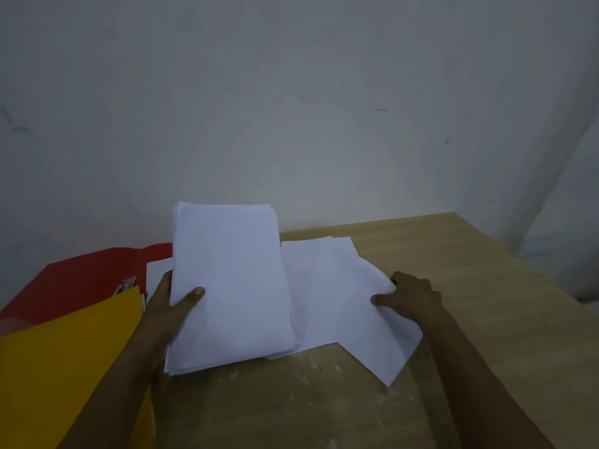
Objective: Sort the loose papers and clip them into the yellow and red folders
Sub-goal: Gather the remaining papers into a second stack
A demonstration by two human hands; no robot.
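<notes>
My left hand (pixel 171 306) grips a thick stack of white papers (pixel 230 286) by its left edge, thumb on top, the stack tilted up off the table. To its right several loose white sheets (pixel 337 296) lie spread on the wooden table (pixel 453 286). My right hand (pixel 410 296) pinches the right edge of the top loose sheet. At the left lies the red folder (pixel 81 283), open, with a metal clip (pixel 124 285) showing. The yellow folder (pixel 64 361) overlaps it in front, partly under my left forearm.
A pale wall rises right behind the table's far edge. The table's right edge runs diagonally toward the lower right. Bare, scuffed wood shows in front of the papers and at the far right.
</notes>
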